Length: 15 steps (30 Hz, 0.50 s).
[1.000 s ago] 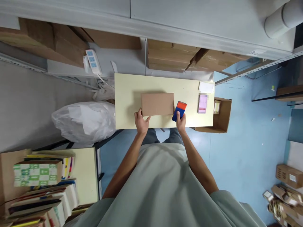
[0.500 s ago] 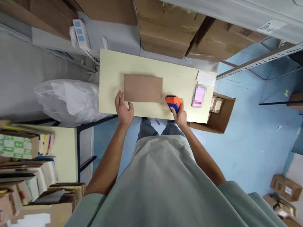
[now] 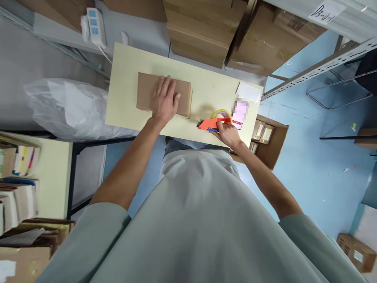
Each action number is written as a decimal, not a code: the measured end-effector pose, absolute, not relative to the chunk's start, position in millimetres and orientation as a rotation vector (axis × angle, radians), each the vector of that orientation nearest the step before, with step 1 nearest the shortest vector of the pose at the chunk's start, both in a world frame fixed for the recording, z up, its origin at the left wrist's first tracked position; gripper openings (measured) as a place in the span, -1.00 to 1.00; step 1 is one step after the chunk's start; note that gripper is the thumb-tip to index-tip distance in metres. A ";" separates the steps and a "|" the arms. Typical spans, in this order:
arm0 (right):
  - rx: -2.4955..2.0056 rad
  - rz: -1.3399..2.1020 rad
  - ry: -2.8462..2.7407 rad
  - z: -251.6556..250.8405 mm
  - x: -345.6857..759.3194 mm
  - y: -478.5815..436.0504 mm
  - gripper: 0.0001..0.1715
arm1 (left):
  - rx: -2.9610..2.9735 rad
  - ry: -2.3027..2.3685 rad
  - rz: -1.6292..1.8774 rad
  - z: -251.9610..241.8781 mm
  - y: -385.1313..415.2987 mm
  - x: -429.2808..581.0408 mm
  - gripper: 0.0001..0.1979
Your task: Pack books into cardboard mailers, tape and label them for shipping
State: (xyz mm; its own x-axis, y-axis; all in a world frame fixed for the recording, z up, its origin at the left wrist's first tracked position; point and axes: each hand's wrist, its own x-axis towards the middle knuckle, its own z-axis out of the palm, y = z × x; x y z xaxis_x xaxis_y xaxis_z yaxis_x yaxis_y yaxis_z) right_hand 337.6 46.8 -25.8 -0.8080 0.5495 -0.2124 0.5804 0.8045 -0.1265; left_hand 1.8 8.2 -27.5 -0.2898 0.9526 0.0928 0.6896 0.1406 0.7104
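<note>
A closed brown cardboard box (image 3: 145,91) lies on the pale yellow table (image 3: 126,61). My left hand (image 3: 165,98) rests flat on its top, fingers stretched out. Just right of the box, my right hand (image 3: 228,133) is wrapped around an orange and blue tape dispenser (image 3: 209,123). A roll of yellowish tape (image 3: 216,114) sits on the dispenser, and its dark cutting end points left toward the box. The dispenser is held a little above the table, apart from the box.
A phone (image 3: 240,113) with a lit screen and white papers (image 3: 249,92) lie at the table's right end. Below that end stands an open carton (image 3: 269,151) holding small boxes. A clear plastic bag (image 3: 67,108) bulges at the left, and large cartons (image 3: 200,39) line the back.
My left hand has moved from the box's front left corner onto its top. My right hand has turned the tape dispenser so its cutting end faces left. The view has shifted slightly.
</note>
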 end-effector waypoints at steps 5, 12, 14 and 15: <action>0.706 -0.170 2.835 -29.4 326.6 51.2 -0.26 | 1.703 1.953 0.885 -40.8 35.5 -6.2 -0.38; 0.632 -0.102 2.753 -43.0 301.6 39.0 -0.23 | 1.803 2.000 0.826 -53.8 41.3 -8.8 -0.27; 0.646 -0.095 2.730 -46.1 294.8 37.1 -0.24 | 1.800 2.001 0.817 -56.6 42.9 -9.7 -0.21; 0.658 -0.093 2.718 -47.4 291.8 36.6 -0.24 | 1.801 2.001 0.804 -57.9 44.0 -10.2 -0.19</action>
State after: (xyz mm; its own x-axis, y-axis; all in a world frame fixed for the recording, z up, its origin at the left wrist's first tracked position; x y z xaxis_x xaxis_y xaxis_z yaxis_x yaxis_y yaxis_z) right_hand 291.8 36.6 -47.4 -0.8342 0.4322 -0.3425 0.4546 0.8905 0.0166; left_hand -10.2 44.0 -57.9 -0.1463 0.9814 0.1244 0.7949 0.0418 0.6053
